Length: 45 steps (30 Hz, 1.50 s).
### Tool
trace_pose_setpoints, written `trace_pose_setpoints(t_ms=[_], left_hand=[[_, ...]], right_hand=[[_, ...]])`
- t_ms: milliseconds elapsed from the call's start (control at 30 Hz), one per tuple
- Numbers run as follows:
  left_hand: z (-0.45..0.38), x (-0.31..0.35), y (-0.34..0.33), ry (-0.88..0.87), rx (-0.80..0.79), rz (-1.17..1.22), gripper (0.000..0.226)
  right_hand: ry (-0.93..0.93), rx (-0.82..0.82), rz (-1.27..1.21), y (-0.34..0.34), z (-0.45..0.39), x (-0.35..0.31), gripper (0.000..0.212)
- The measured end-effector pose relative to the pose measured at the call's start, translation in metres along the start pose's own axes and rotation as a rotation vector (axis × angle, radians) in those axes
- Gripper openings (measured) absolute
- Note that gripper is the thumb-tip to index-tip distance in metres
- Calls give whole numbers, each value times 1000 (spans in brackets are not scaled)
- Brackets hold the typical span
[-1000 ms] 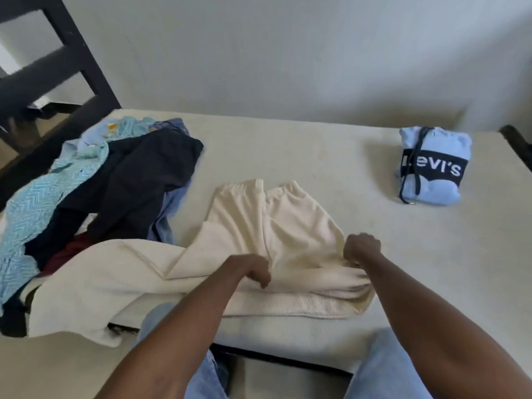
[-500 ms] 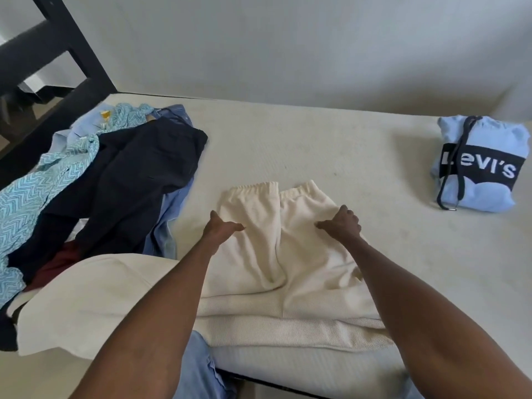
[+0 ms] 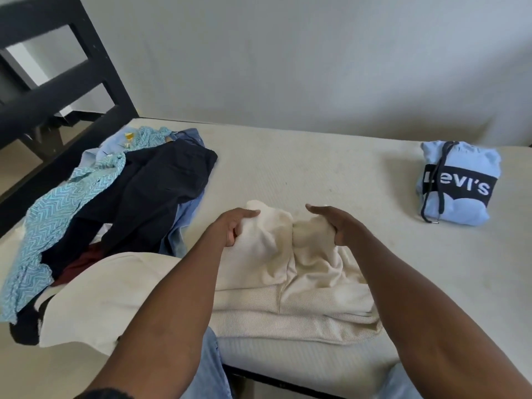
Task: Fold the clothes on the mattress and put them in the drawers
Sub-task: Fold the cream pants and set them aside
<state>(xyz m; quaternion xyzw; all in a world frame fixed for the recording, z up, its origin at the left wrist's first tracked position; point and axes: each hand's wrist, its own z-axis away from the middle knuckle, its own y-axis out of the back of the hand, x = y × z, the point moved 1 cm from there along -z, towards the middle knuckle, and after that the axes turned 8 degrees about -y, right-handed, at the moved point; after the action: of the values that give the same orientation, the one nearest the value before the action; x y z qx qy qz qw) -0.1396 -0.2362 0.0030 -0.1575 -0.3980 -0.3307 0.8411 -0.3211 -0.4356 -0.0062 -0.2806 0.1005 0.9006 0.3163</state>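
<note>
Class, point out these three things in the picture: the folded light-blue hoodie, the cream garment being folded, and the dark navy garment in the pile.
Light-blue hoodie [image 3: 457,184]: head view, on its dark printed band.
Cream garment [image 3: 276,249]: head view, on its bunched middle.
Dark navy garment [image 3: 149,191]: head view, on its broad middle.

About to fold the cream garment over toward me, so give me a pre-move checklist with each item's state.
1. Left hand grips the cream ribbed knit garment: ok.
2. Right hand grips its far edge: ok.
3. Garment smooth: not ok, bunched between the hands.
4. Garment apart from the unfolded pile of dark and blue clothes: not ok, they overlap.
5. Folded light blue Levi's hoodie out of the way: ok.
6. Drawers open: cannot tell.
</note>
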Motion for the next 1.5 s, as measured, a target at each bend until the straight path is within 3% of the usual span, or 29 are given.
trace_pose_setpoints(t_ms=[67,200,333,467,600,733,867,1000,1033,1167,1333,1500], left_hand=[[26,12,-11,-74,9,44,39],[56,40,-26,-232,48,20,40],[98,93,-54,-538,172,58,35],[163,173,-89,-873,113,205,63],[223,244,-106,-1152,119,384,45],[226,250,-102,-945,62,172,25],[216,221,-96,-669,23,-70,32],[208,181,-88,-453,-11,-284,16],[203,176,-86,-477,34,-290,16],[183,154,-82,-855,281,-88,10],[156,129,-71,-742,479,-48,16],[134,108,-53,-639,505,-61,16]], right_hand=[[44,53,68,4,24,-3,34],[355,249,-27,23,71,-20,10],[644,482,-238,38,136,-53,9],[936,761,-329,46,216,-97,9],[1126,878,-519,64,289,-142,11],[920,744,-326,85,300,-149,11],[863,649,-176,86,289,-126,16],[757,610,-78,76,266,-89,17],[767,654,-96,74,264,-83,14],[829,890,-167,73,254,-62,10],[593,931,-201,76,238,-39,34],[562,901,-274,85,214,-20,26]])
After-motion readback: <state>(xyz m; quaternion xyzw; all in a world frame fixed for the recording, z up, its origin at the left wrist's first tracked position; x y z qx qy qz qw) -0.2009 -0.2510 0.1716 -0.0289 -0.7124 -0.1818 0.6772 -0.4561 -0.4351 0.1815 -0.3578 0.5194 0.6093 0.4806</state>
